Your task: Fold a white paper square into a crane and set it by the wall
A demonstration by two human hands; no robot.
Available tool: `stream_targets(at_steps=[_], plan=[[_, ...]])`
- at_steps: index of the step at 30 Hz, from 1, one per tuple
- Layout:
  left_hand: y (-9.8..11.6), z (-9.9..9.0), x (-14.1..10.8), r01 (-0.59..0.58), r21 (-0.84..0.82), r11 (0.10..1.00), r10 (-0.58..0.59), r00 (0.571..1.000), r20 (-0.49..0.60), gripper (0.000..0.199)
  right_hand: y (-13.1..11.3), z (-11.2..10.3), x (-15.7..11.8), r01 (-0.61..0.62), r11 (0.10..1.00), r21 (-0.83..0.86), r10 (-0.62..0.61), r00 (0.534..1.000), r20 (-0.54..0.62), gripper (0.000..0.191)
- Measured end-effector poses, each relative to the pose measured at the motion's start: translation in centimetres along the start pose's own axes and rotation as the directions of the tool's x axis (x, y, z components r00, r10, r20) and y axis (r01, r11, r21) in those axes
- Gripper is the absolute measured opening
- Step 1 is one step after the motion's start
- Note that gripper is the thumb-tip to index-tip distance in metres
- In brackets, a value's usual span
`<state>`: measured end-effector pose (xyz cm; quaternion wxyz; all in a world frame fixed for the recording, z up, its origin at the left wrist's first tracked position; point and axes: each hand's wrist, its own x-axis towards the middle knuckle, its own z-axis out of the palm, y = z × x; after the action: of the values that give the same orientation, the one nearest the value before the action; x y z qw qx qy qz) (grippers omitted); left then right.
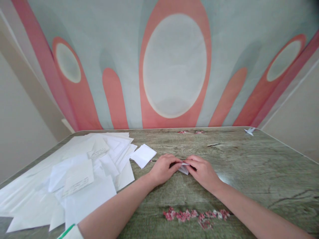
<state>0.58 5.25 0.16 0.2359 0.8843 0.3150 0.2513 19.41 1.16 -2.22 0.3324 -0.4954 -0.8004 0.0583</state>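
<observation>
Both hands meet over the counter [249,186], a little right of the middle of the view. Between them lies the small folded paper [183,170], white and creased, its lower part showing under the fingertips. The left hand [165,168] has its grip closed in a pinch on the paper's left side, thumb and fingers drawn together at the edge. The right hand [202,172] pinches the opposite side, its thumb and forefinger meeting close to those of the left. The fingers hide much of the paper, so the exact fold cannot be told.

Just beyond the left hand, a white paper square [144,155] rests at an angle, near a broad, overlapping heap of white sheets [91,199] on the left. Two slips in the heap carry lines of small print (too small to read). At the far right corner sits a white folded figure [249,131], rather birdlike in outline, well apart from the hands. Pink blossoms [184,215] decorate the wood-grained surface nearest the wearer, between the forearms.
</observation>
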Motion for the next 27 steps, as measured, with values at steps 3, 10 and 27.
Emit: stream_targets(at_steps=[3,10,27], plan=[[-0.12,0.00,0.03,-0.006,-0.012,1.000,0.006,1.000,0.007,0.027,-0.10,-0.12,-0.02,0.001,1.000,0.015,-0.001,1.000,0.000,0.018],[-0.40,-0.01,0.00,-0.004,-0.048,0.999,0.005,1.000,0.023,0.024,-0.18,-0.27,-0.01,-0.006,1.000,0.014,0.006,1.000,0.012,0.019],[-0.65,-0.62,0.15,-0.029,-0.102,0.994,0.040,0.993,0.111,0.025,-0.16,-0.16,0.21,-0.025,0.998,0.052,0.025,1.000,0.005,0.014]])
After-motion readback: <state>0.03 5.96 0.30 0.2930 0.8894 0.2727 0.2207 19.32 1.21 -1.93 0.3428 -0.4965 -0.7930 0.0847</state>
